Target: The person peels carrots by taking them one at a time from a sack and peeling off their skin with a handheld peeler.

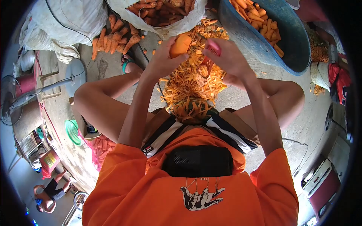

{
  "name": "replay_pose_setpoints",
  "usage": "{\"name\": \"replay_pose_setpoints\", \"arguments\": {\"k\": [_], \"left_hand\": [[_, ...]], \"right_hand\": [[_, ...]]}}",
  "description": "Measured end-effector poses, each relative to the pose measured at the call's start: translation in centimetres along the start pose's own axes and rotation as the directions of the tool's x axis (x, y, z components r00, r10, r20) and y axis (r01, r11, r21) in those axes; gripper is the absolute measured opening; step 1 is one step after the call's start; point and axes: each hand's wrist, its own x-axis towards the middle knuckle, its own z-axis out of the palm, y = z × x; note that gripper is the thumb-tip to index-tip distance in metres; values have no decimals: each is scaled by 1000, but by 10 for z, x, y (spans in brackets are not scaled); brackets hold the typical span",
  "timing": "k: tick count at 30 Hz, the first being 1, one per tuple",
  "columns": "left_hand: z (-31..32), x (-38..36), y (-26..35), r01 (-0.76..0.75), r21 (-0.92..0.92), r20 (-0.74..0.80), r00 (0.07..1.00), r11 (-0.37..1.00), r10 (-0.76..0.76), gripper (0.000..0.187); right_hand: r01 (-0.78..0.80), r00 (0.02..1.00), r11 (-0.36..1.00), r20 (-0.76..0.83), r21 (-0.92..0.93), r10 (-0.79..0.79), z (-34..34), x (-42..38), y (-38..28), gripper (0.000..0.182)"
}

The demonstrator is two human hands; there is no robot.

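My left hand [165,59] is closed around a peeled orange carrot [181,46], whose thick end faces up between thumb and fingers. Across from it, my right hand [229,56] grips a peeler by its pink ribbed handle [213,47]; its blade is hard to make out. The two hands are a short gap apart, above a heap of carrot peelings [192,81] on the floor between my legs. More peelings lie on my lap.
An open white sack [160,28] of unpeeled carrots stands ahead, with loose unpeeled carrots [113,39] left of it. A blue tub [256,51] of peeled carrots is ahead right. A fan [75,79] stands at left. Another person [49,194] is in the far lower left.
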Motion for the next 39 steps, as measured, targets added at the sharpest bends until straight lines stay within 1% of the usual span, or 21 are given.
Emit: {"name": "replay_pose_setpoints", "arguments": {"k": [2,3,5,6,7,8,11,12,14,18,20,22,27,29,31,33,35,36,37,38,39], "left_hand": [[-5,0,7,-144,329,-165,964,933,207,48],[-7,-2,22,-146,328,-158,966,933,206,48],[-11,-8,59,55,417,-229,972,907,47,40],[-8,-6,55,53,418,-227,973,907,47,40],[-1,-3,47,-41,110,-215,974,993,64,43],[5,-1,40,-130,-210,-211,974,969,85,46],[19,6,26,-256,-280,-240,952,925,190,43],[20,7,23,-256,-281,-235,953,925,192,43],[22,10,18,-301,-115,-249,931,947,266,40],[26,8,15,-335,-106,-253,920,936,300,43],[25,7,14,-299,20,-295,910,954,292,46],[26,8,12,-295,53,-304,905,954,297,48],[27,6,17,-294,68,-314,901,953,300,51],[24,4,19,-288,143,-291,902,947,319,50],[17,4,18,-280,135,-253,918,950,306,50],[15,0,16,-268,124,-225,930,956,290,50],[13,-2,19,-447,-13,-107,890,895,443,52],[14,-1,21,-452,-8,-90,889,892,449,52],[17,-7,22,-396,-121,-112,917,910,384,53],[18,-12,22,-339,-234,-137,939,911,314,55],[10,-11,15,-184,-197,-74,982,963,173,57]], "right_hand": [[33,998,999,-56,-16,-34,-6,2,10,27],[8,998,1000,-68,-29,-10,-9,1,11,27],[-23,996,999,-83,-40,19,-11,-3,11,26],[7,998,1000,-65,-16,-8,-11,-4,9,26],[39,998,999,-46,7,-39,-9,-4,6,26],[43,998,999,-47,9,-43,-8,-4,2,26],[123,992,991,-5,-51,-124,-5,-5,-7,28],[131,991,986,-25,-102,-134,-5,-7,-11,29],[131,989,979,-48,-155,-140,-8,-7,-15,31],[89,995,994,46,-71,-86,-14,-5,-21,34],[72,994,996,83,-47,-68,-13,-4,-22,34],[145,988,987,-39,-69,-148,-9,-6,-21,32],[164,982,982,-79,-95,-172,-4,-6,-20,30],[168,980,981,-89,-99,-177,-2,-6,-18,30],[140,989,989,-32,-40,-142,1,0,-9,32],[106,994,990,-19,-96,-108,19,14,32,30],[74,996,986,-33,-152,-80,8,29,61,33],[-109,994,977,-12,-181,109,-5,33,70,32],[-280,956,936,21,-215,291,-15,32,75,32],[-273,958,938,28,-215,286,-23,29,78,32],[-172,978,951,-156,-255,136,-37,26,79,35]]}}
